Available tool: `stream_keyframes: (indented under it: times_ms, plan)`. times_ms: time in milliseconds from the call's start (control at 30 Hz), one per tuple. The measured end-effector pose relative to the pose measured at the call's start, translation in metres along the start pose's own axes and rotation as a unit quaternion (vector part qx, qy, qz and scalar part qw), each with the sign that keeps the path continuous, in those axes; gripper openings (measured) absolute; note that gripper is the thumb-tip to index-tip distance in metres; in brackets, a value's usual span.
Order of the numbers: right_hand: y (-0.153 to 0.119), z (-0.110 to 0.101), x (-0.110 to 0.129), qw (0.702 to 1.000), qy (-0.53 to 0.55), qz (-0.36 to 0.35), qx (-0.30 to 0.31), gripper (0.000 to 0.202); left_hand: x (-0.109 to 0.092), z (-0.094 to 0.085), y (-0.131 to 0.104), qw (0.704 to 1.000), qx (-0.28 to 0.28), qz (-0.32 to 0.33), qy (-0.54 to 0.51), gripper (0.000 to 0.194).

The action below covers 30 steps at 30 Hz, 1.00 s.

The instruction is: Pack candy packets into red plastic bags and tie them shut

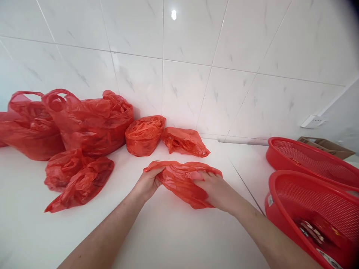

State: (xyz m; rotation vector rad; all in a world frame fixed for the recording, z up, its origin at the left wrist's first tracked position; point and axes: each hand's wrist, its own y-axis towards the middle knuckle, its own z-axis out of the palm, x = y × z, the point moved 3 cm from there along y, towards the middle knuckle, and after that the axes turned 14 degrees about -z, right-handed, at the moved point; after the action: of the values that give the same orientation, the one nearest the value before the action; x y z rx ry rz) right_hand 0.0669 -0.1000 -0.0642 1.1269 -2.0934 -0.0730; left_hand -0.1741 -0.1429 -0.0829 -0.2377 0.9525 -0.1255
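Head-worn camera looks forward and down; table (168,239) near; wall (186,41) beyond.

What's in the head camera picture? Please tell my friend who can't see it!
A person's left hand grips a red plastic bag at its left side while the right hand touches its right side, over a white table. More red bags sit to the left and behind, near a white tiled wall, and two red baskets stand at the right.
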Motion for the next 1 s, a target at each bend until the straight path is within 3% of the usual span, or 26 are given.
stream_keyframes:
  times_ms: [100, 167, 267, 433, 533, 633, 800, 900, 1000]
  plan:
    - [-0.004, -0.001, 0.000, 0.982, -0.137, 0.003, 0.127, 0.082, 0.001, 0.002, 0.000, 0.997, 0.050, -0.017, -0.051, 0.009]
    - [-0.006, -0.001, -0.002, 0.977, -0.151, 0.032, 0.149, 0.079, -0.002, 0.001, -0.002, 0.996, 0.067, -0.015, -0.059, 0.011]
    - [-0.007, 0.001, -0.003, 0.983, -0.128, 0.049, 0.125, 0.064, -0.008, -0.002, -0.006, 0.993, 0.108, -0.054, 0.018, 0.012]
    - [-0.014, 0.000, -0.013, 0.988, -0.137, 0.053, 0.049, 0.054, -0.018, -0.013, -0.014, 0.964, 0.210, -0.106, 0.126, 0.038]
    - [-0.018, -0.001, -0.018, 0.983, -0.178, 0.033, 0.029, 0.039, -0.022, -0.019, -0.011, 0.982, 0.162, -0.062, 0.072, 0.031]
    - [-0.019, 0.004, -0.016, 0.974, -0.217, 0.011, 0.058, 0.040, -0.021, -0.018, -0.007, 0.996, 0.090, -0.011, -0.010, 0.025]
    - [-0.018, 0.015, 0.000, 0.968, -0.217, -0.024, 0.121, 0.042, -0.015, -0.004, -0.006, 0.995, 0.068, 0.019, -0.074, 0.020]
    - [-0.022, 0.016, 0.008, 0.977, -0.194, -0.058, 0.065, 0.053, -0.016, -0.004, -0.004, 0.993, 0.049, 0.050, -0.093, 0.020]
    - [-0.029, 0.016, 0.006, 0.978, -0.198, -0.061, 0.003, 0.016, -0.018, -0.012, 0.001, 0.990, 0.009, 0.063, -0.129, 0.015]
